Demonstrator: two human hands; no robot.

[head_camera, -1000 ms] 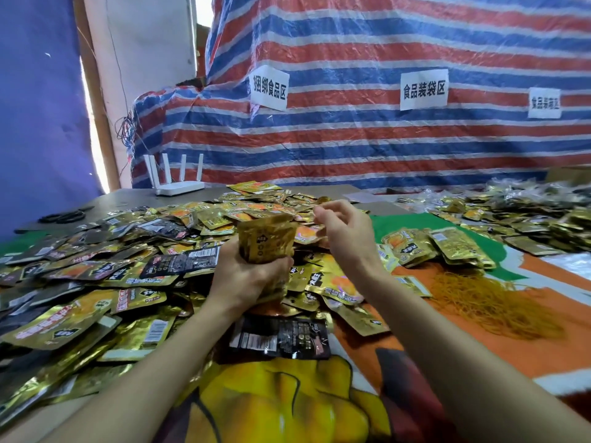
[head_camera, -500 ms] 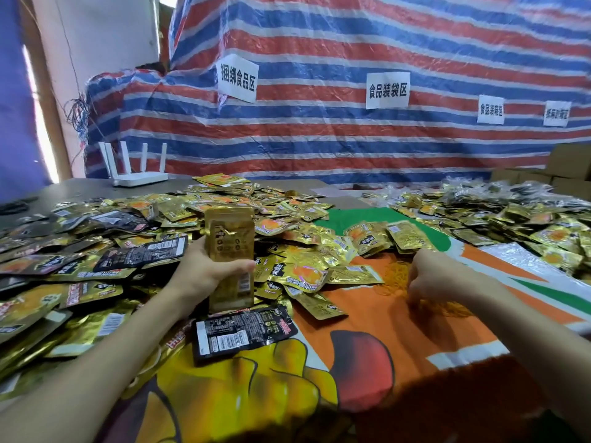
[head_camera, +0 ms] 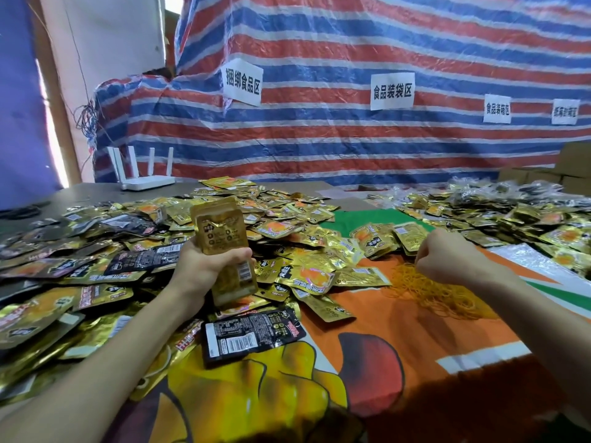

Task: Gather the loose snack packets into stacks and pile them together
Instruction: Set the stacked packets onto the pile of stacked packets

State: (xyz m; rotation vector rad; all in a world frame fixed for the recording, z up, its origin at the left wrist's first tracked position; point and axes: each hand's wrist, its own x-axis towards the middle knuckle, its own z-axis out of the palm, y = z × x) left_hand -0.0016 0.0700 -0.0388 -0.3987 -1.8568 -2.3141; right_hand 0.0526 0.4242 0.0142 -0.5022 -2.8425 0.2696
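My left hand [head_camera: 204, 266] grips an upright stack of gold snack packets [head_camera: 224, 238], held above the big heap of loose gold and black packets [head_camera: 96, 257] covering the left half of the table. My right hand [head_camera: 447, 257] is curled over the near edge of a mound of yellow rubber bands [head_camera: 425, 289]; whether it pinches a band is hidden by the fingers. A small group of stacked packets [head_camera: 383, 235] lies just beyond that hand.
A black packet [head_camera: 252, 330] lies flat in front of my left hand on the printed orange and yellow cloth [head_camera: 399, 340]. More bundled packets [head_camera: 511, 212] cover the far right. A white router [head_camera: 144, 177] stands at the back left before a striped tarp.
My right hand left the stack, swung right to the rubber bands and has lifted slightly. The left hand keeps the stack upright. The camera turned a little to the right.
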